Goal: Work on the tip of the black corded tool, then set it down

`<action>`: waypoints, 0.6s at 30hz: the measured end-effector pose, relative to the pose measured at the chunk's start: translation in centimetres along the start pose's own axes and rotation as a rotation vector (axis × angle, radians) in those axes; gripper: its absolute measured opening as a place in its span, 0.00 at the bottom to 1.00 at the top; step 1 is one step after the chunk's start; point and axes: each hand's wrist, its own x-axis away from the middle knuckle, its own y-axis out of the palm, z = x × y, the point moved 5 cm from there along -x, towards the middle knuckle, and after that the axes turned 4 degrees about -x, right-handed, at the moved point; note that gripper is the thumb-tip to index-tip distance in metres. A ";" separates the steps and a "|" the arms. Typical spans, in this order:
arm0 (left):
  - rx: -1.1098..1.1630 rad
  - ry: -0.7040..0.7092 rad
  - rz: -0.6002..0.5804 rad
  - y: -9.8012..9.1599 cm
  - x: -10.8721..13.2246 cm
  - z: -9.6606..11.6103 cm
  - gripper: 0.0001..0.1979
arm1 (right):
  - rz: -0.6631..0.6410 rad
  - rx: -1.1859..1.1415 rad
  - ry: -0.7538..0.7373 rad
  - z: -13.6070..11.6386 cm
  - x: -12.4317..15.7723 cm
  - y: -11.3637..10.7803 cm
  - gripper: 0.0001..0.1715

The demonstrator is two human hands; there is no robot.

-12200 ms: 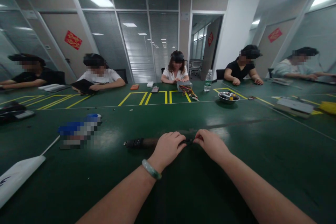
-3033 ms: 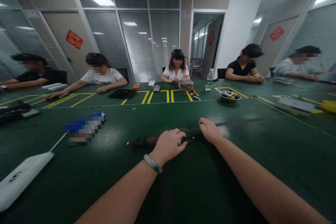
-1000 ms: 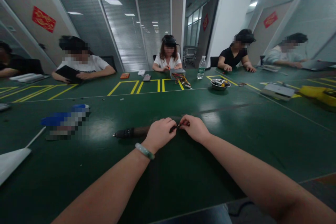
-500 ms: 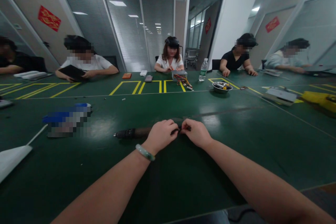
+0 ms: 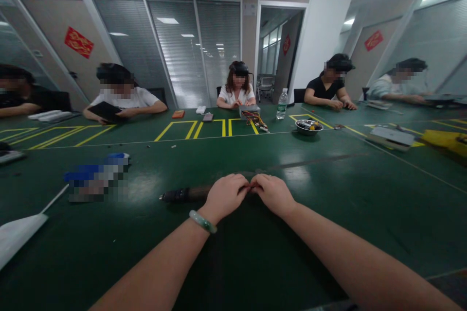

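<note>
A long dark cylindrical tool (image 5: 188, 195) with a narrow metal tip, like an electric screwdriver, lies on the green table, its tip pointing left. My left hand (image 5: 228, 195), a jade bangle at its wrist, is closed over the tool's right-hand portion and hides it. Opposite, my right hand (image 5: 272, 192) is closed, with its thumb and fingertips pinched together. The fingertips of both hands meet at one spot. Whatever is pinched there is too small and too covered to make out.
A blue-and-white packet (image 5: 98, 175) lies to the left, near a white sheet-like item (image 5: 22, 231). Farther back stand a metal bowl (image 5: 309, 127), a water bottle (image 5: 282, 104) and a grey box with coloured wires (image 5: 250, 111). Several people sit across the table.
My hands stay together at the same part of the tool, and their fingertips have drawn closer, covering the dark bit seen between them. The view has tilted up slightly.
</note>
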 end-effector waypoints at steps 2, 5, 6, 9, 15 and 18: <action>0.018 -0.047 0.001 0.2 -0.1 -0.2 0.07 | -0.006 0.022 -0.024 -0.1 0.0 0.0 0.06; 0.020 -0.088 0.017 0.4 -0.2 -0.3 0.07 | 0.008 0.045 -0.062 -0.3 -0.1 -0.1 0.06; 0.013 -0.092 0.022 0.4 -0.2 -0.3 0.07 | 0.012 0.048 -0.066 -0.3 -0.1 -0.1 0.06; -0.014 -0.090 0.020 0.3 -0.2 -0.1 0.06 | 0.011 0.041 -0.071 -0.3 -0.1 -0.1 0.06; -0.022 -0.079 0.023 -0.1 -0.1 0.1 0.06 | 0.036 -0.008 -0.083 -0.4 -0.4 -0.3 0.08; -0.015 -0.079 0.020 -0.2 -0.1 0.1 0.07 | 0.052 -0.052 -0.043 0.3 -0.6 0.1 0.15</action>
